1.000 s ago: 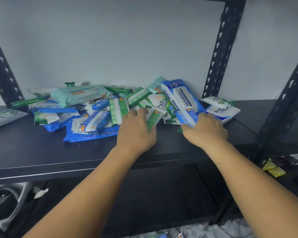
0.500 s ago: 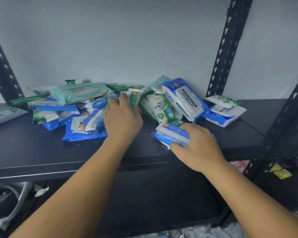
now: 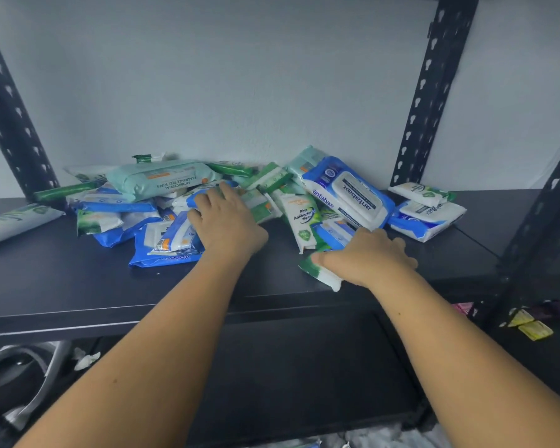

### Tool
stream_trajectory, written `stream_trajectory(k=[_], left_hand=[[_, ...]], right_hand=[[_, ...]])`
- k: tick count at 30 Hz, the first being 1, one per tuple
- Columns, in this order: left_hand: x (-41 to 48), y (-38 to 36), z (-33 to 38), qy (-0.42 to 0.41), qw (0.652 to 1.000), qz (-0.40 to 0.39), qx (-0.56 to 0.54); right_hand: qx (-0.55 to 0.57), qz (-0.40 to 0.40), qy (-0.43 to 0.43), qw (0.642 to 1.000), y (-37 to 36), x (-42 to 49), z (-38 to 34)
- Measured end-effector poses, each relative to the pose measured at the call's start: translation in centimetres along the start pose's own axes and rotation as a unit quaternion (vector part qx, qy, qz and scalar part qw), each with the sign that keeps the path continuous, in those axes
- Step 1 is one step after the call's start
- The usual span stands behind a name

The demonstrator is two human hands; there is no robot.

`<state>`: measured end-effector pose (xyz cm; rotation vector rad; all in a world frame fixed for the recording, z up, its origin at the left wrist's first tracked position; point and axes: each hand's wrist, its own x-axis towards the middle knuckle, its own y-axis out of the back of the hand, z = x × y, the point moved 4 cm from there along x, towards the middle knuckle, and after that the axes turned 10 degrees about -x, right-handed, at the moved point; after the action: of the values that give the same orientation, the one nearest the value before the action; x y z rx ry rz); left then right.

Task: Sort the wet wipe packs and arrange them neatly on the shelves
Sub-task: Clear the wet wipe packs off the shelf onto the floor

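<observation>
A loose heap of wet wipe packs [image 3: 162,182] in blue, green, mint and white lies along the back of the black shelf [image 3: 78,286]. A large blue antabax pack [image 3: 349,192] leans at the heap's right. Two more packs [image 3: 427,215] lie apart at the far right, and one pack [image 3: 17,221] lies at the far left. My left hand [image 3: 227,221] rests on the blue packs in the middle of the heap, fingers stretched forward. My right hand [image 3: 372,257] grips a small green and white pack [image 3: 320,273] near the shelf's front edge, thumb on top of it.
Black perforated uprights stand at the back left [image 3: 10,118], back right [image 3: 434,92] and front right [image 3: 543,208]. A lower shelf [image 3: 304,367] lies below. Yellow sachets [image 3: 530,326] lie low on the right. A grey curved object [image 3: 20,370] sits at the bottom left.
My right hand has let go of the blue pack, which lies by the heap, and now holds a green and white pack. My left hand released its green pack and moved onto the blue packs.
</observation>
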<state>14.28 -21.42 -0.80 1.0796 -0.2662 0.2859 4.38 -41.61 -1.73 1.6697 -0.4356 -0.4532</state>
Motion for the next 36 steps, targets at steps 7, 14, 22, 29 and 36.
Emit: stream_trajectory(k=[7, 14, 22, 29, 36], left_hand=[[-2.4, 0.5, -0.2, -0.105, 0.984, -0.131, -0.058], [-4.8, 0.3, 0.5, -0.078, 0.983, -0.159, 0.050], [-5.6, 1.5, 0.6, -0.062, 0.984, -0.143, 0.086], [-11.1, 4.5, -0.1, -0.086, 0.979, -0.127, -0.136], [-23.0, 0.3, -4.2, -0.138, 0.925, -0.193, -0.298]], right_hand=[[0.006, -0.080, 0.006, 0.997, 1.1, -0.5, 2.3], [-0.022, 0.064, -0.057, 0.996, 0.5, -0.6, 3.1], [-0.026, 0.059, -0.021, 0.998, 1.4, -1.9, 3.4], [0.213, 0.084, 0.022, 0.973, 1.3, -8.6, 5.8], [0.372, 0.214, -0.020, 0.903, -8.7, -16.1, 12.2]])
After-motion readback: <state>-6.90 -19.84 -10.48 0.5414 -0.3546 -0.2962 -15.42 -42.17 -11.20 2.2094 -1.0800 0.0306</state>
